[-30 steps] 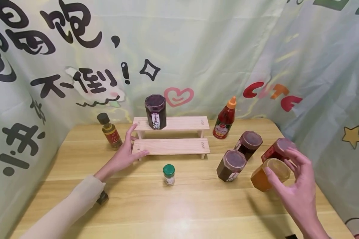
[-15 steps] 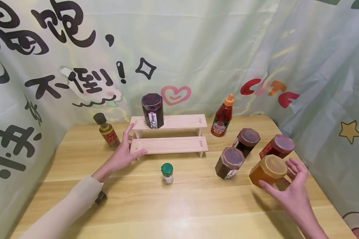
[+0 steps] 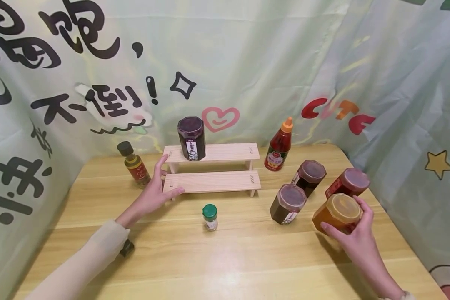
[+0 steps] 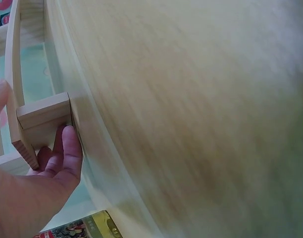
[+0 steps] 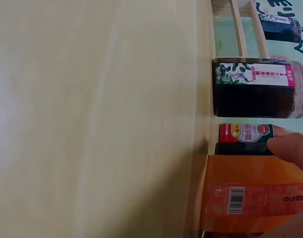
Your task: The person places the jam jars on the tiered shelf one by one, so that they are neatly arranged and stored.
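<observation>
My left hand (image 3: 155,187) holds the left end of a two-step wooden rack (image 3: 213,181), thumb on the lower step. In the left wrist view its fingers (image 4: 71,148) curl behind the rack's end leg (image 4: 45,110). A dark purple jam jar (image 3: 192,139) stands on the upper step. At the right, my right hand (image 3: 354,237) grips an amber jam jar (image 3: 331,214) with thumb and fingers on opposite sides. The jar's orange side with a barcode label (image 5: 255,198) fills the right wrist view's lower corner; the jar stands upright on the table.
Beside the amber jar stand a red jar (image 3: 348,183) and two dark jars (image 3: 309,177). A red sauce bottle (image 3: 278,148) is right of the rack. An oil bottle (image 3: 136,168) stands left, a green-capped shaker (image 3: 210,217) in front. Printed cloth (image 3: 247,54) surrounds the table.
My right hand came away from the far side of the amber jar's top, lowered, and now closes round the jar. My left hand stays on the rack. The head view shifted slightly.
</observation>
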A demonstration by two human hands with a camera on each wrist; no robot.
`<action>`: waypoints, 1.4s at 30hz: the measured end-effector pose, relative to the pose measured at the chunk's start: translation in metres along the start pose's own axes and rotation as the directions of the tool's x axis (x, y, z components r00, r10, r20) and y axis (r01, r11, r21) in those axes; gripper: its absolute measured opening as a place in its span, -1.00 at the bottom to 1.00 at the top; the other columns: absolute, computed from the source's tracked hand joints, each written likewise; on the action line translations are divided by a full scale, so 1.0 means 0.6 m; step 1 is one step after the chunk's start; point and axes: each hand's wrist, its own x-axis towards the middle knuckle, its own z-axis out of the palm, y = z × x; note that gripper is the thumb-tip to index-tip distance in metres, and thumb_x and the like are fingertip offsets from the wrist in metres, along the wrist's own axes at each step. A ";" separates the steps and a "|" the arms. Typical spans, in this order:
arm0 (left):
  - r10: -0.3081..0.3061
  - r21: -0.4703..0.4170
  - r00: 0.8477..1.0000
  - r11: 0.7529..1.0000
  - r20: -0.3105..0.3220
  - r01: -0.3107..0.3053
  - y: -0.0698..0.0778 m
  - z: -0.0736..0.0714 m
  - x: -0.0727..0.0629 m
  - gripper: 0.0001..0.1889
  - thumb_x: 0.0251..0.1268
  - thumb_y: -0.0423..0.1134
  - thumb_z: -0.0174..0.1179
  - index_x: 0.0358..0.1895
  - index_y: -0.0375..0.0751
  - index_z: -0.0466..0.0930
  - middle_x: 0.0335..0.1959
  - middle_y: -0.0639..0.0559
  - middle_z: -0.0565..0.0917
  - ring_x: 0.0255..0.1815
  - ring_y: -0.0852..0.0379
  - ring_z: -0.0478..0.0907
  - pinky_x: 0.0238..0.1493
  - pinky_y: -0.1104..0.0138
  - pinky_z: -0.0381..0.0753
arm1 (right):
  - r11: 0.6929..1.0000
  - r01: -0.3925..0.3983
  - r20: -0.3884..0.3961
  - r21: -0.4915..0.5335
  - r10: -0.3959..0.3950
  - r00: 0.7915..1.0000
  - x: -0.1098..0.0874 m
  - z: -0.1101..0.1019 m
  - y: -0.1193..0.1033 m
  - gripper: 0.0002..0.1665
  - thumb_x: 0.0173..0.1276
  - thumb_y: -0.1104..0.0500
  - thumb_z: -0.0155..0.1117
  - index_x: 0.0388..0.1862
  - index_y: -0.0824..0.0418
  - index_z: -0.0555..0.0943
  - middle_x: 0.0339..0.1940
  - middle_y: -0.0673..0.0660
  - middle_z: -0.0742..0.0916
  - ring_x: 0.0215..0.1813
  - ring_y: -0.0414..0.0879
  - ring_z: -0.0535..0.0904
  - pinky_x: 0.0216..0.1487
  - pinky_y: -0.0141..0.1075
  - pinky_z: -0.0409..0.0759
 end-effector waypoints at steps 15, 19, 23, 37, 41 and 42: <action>-0.001 -0.008 1.000 1.000 0.009 0.001 0.001 -0.003 -0.002 0.31 0.40 -0.36 0.52 0.79 0.37 -0.41 0.29 -0.48 0.35 -0.30 -0.24 0.69 -0.38 -0.08 0.81 | 0.975 -0.037 -0.007 -0.220 0.036 0.999 0.003 -0.009 -0.017 0.45 0.20 0.15 0.78 0.79 0.00 -0.07 0.37 0.48 0.53 0.27 0.37 0.53 -0.03 -0.39 0.39; -0.005 -0.003 1.000 1.000 0.013 0.005 0.002 -0.002 -0.003 0.30 0.41 -0.41 0.50 0.80 0.26 -0.43 0.29 -0.52 0.34 -0.30 -0.34 0.68 -0.37 -0.10 0.81 | 0.967 -0.026 -0.011 -0.255 0.024 1.000 0.000 -0.011 -0.021 0.42 0.19 0.12 0.79 0.78 0.02 -0.03 0.28 0.49 0.60 0.13 0.23 0.61 -0.15 -0.46 0.44; 0.007 -0.016 1.000 1.000 0.010 -0.007 0.002 -0.001 -0.003 0.31 0.40 -0.37 0.52 0.79 0.35 -0.41 0.29 -0.48 0.36 -0.31 -0.29 0.69 -0.38 -0.08 0.81 | 0.961 -0.014 -0.024 -0.276 0.008 1.000 -0.004 -0.013 -0.028 0.42 0.17 0.11 0.81 0.76 0.03 0.00 0.22 0.50 0.65 -0.03 -0.27 0.59 -0.21 -0.52 0.47; 0.016 0.001 1.000 1.000 0.009 -0.016 0.000 -0.006 0.000 0.29 0.38 -0.21 0.57 0.76 0.54 -0.36 0.26 -0.40 0.40 -0.36 -0.19 0.70 -0.48 0.00 0.80 | 0.962 0.126 -0.131 -0.241 -0.161 0.978 0.002 -0.023 -0.078 0.46 -0.04 0.29 0.86 0.75 -0.01 0.16 0.16 0.26 0.65 -0.09 -0.34 0.53 -0.14 -0.60 0.47; 0.026 -0.006 1.000 1.000 0.013 -0.026 -0.001 -0.007 0.001 0.30 0.38 -0.21 0.58 0.76 0.57 -0.35 0.25 -0.40 0.40 -0.34 -0.22 0.70 -0.45 -0.01 0.80 | 0.957 0.151 -0.147 -0.247 -0.191 0.971 0.008 -0.025 -0.102 0.47 -0.05 0.30 0.86 0.75 -0.05 0.17 0.13 0.22 0.65 -0.15 -0.36 0.54 -0.18 -0.63 0.48; 0.028 -0.008 1.000 1.000 0.013 -0.028 0.000 -0.008 0.000 0.30 0.37 -0.21 0.58 0.76 0.56 -0.35 0.25 -0.40 0.40 -0.34 -0.23 0.70 -0.45 -0.02 0.80 | 0.955 0.157 -0.148 -0.250 -0.198 0.969 0.011 -0.026 -0.109 0.46 -0.04 0.29 0.86 0.75 -0.07 0.17 0.12 0.21 0.65 -0.17 -0.35 0.54 -0.21 -0.62 0.48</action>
